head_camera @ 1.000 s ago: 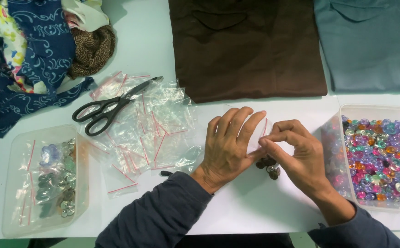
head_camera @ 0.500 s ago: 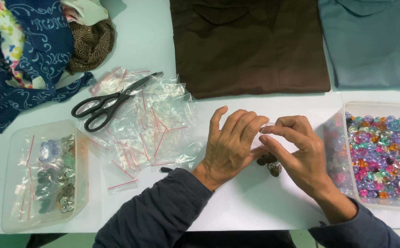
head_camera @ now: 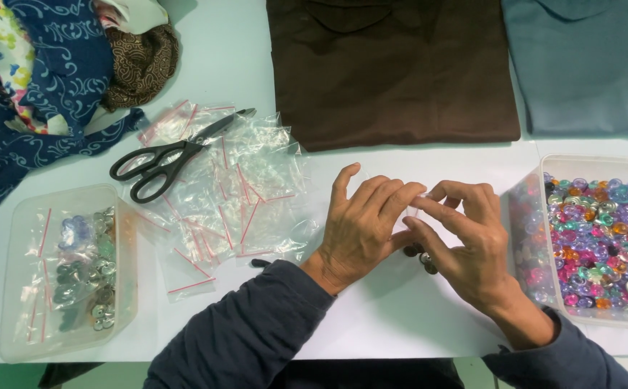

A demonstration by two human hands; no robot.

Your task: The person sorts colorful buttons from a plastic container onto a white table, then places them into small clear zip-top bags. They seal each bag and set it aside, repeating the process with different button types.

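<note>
Surface (head_camera: 242, 79): pale, seen from above, everything below is carried by it.
Brown garment (head_camera: 389, 68): folded flat at the far edge, middle.
Blue-grey garment (head_camera: 588, 65): folded at the far right corner, just beside the brown one.
Patterned fabrics (head_camera: 47, 86): heaped at the far left corner.
Bead tray (head_camera: 553, 167): clear, at the right edge, filled with coloured beads (head_camera: 602, 238).
Left tray (head_camera: 123, 284): clear, at the near left corner, filled bags are held in it.
Empty bags (head_camera: 235, 187): clear zip bags with red strips, piled left of centre.
Scissors (head_camera: 166, 155): black-handled, laid on the bag pile.
Left hand (head_camera: 361, 227): near the middle, fingers (head_camera: 393, 198) narrowed onto a small clear bag (head_camera: 411, 212).
Right hand (head_camera: 465, 241): touching the left hand, fingers pinched on the same bag.
Dark small pieces (head_camera: 423, 259): on the surface under the hands, mostly hidden.
</note>
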